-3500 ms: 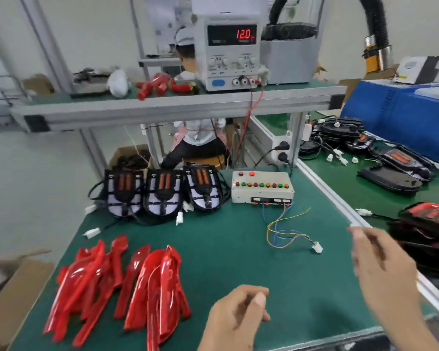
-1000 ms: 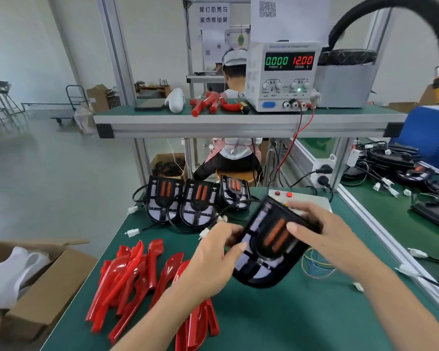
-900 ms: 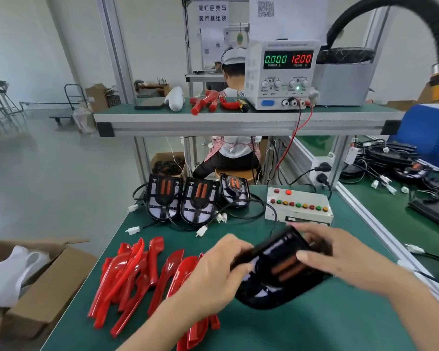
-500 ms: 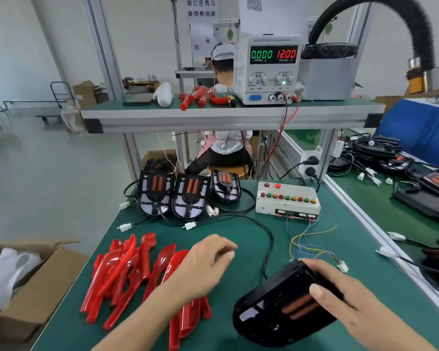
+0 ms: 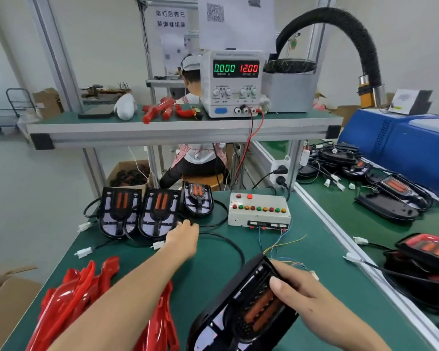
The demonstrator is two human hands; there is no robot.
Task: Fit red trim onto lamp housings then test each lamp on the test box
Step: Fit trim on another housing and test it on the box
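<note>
Lamp housing (image 5: 241,310) at near edge of table (image 5: 314,269), black, tilted, orange inserts facing up. Gripped by right hand (image 5: 299,295): thumb across upper face, fingers curled round far edge. Black cable (image 5: 235,245) curving from behind housing toward table centre.

Left hand (image 5: 184,238) extended forward, fingertips at base of middle housing in rear row; grip state not determinable, fingers hidden behind back of hand. White connector (image 5: 158,245) just beside left hand.

Three further housings (image 5: 160,211) standing in row at rear of table, faces toward camera, leads and white plugs trailing in front.

Red trim pieces (image 5: 71,295) heaped at near left, partly beneath left forearm.

Test box (image 5: 259,211) at rear centre, right of housing row: white casing, row of coloured buttons, one red lamp lit on top. Coloured wires (image 5: 276,243) running from front of box to a small white plug near right hand.

Power supply (image 5: 235,83) on upper shelf above, reading 0.000 and 12.00, red and black leads dropping down.

Cardboard box (image 5: 3,300) at left off table edge. More housings (image 5: 390,188) on adjoining table at right. Person seated beyond shelf, back to camera
</note>
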